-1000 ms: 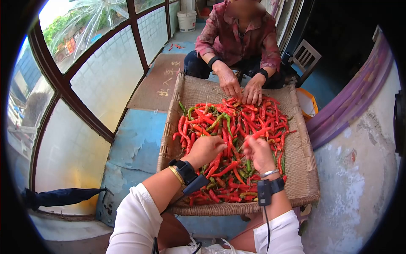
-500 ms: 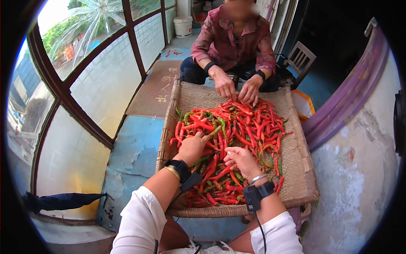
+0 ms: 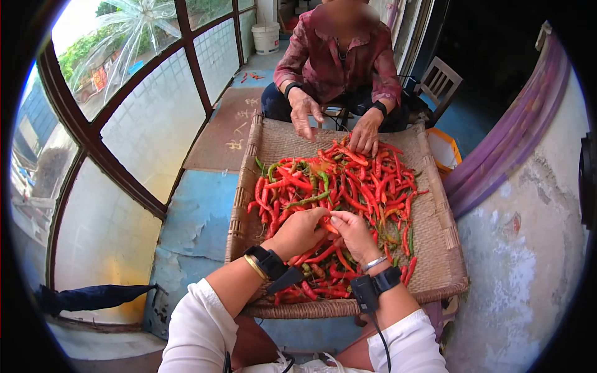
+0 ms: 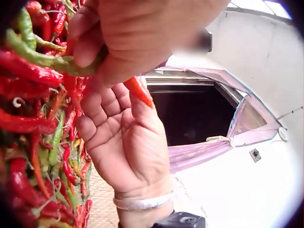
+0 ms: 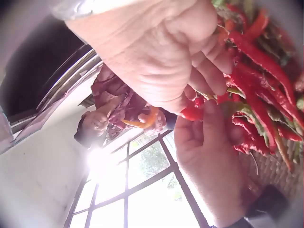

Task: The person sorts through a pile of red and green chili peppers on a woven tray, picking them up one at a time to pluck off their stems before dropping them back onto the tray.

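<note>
Red and green chili peppers (image 3: 367, 186) lie heaped on a woven tray (image 3: 435, 258). Over the near part of the heap, my left hand (image 3: 300, 232) and right hand (image 3: 354, 237) meet fingertip to fingertip. Both pinch one red pepper (image 3: 330, 228), whose tip shows between the hands in the left wrist view (image 4: 139, 91). The right wrist view shows its red body (image 5: 192, 113) beside my left thumb; the fingers partly hide the rest. A long green pepper (image 4: 45, 58) passes behind my left fingers in the left wrist view.
Across the tray sits a person in a patterned red shirt (image 3: 339, 68), one hand on the heap, the other raised over the tray's far left. Framed windows (image 3: 152, 118) stand left, a whitewashed wall (image 3: 519, 230) right, a chair (image 3: 440, 84) behind.
My left hand has moved right and nearer from the heap's left side and meets my right hand at a pepper. The other person's hands have parted, one lifting leftward.
</note>
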Motion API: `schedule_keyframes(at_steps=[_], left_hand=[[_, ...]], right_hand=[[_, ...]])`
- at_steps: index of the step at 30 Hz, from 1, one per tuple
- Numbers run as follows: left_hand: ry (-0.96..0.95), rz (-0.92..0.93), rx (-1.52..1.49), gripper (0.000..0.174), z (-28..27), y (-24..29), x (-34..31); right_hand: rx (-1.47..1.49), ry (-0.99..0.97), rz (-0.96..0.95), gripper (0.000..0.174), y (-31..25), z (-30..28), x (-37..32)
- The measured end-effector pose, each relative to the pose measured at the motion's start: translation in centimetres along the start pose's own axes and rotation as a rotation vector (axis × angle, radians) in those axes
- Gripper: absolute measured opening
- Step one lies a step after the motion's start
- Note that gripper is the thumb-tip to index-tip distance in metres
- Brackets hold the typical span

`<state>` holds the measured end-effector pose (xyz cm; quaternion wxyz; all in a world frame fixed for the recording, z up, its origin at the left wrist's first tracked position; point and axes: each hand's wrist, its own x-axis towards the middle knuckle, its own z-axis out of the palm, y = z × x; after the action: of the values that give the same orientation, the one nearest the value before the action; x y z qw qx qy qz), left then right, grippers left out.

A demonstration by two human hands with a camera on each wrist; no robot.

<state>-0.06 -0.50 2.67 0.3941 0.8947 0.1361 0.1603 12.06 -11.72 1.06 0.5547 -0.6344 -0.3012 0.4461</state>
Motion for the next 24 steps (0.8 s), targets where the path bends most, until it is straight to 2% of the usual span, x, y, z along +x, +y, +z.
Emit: schedule_keyframes(at_steps=[2,3,6,12,15,17,21,23,24], left_hand=[[0.057,0.051,-0.025,0.035,0.5,-0.3,-0.1],[0.115,0.104,-0.049,0.038,0.7,-0.5,-0.1],[0.055,0.057,-0.126,0.043,0.7,-0.8,-0.1],[0.078,0.087,-0.115,0.04,0.7,-1.0,-0.2],[-0.009,0.089,-0.066,0.034,0.5,-1.1,-0.1],[-0.025,0.072,-0.03,0.03,0.2,-0.3,-0.1],[-0.088,0.012,0.132,0.026,0.4,-1.1,-0.1],[-0.128,-0.043,0.101,0.024,0.4,-1.6,-0.2],[-0.167,-0.092,0.074,0.022,0.2,-1.9,-0.2]], right_hand=[[0.238,-0.024,0.056,0.033,-0.8,0.2,-0.6],[0.237,-0.025,0.058,0.033,-0.7,0.2,-0.6],[0.162,-0.101,0.011,0.038,-0.6,0.0,-0.5],[-0.018,-0.191,0.001,0.04,-1.0,0.4,-0.8],[-0.085,-0.168,-0.053,0.031,-0.8,0.9,-0.9],[-0.14,-0.089,0.01,0.024,-0.6,0.9,-0.7],[-0.171,0.011,-0.045,0.02,-1.2,-0.2,-0.4],[-0.002,0.076,0.049,0.018,-2.3,-1.4,-0.8],[0.056,0.135,0.037,0.016,-2.4,-2.0,-0.7]])
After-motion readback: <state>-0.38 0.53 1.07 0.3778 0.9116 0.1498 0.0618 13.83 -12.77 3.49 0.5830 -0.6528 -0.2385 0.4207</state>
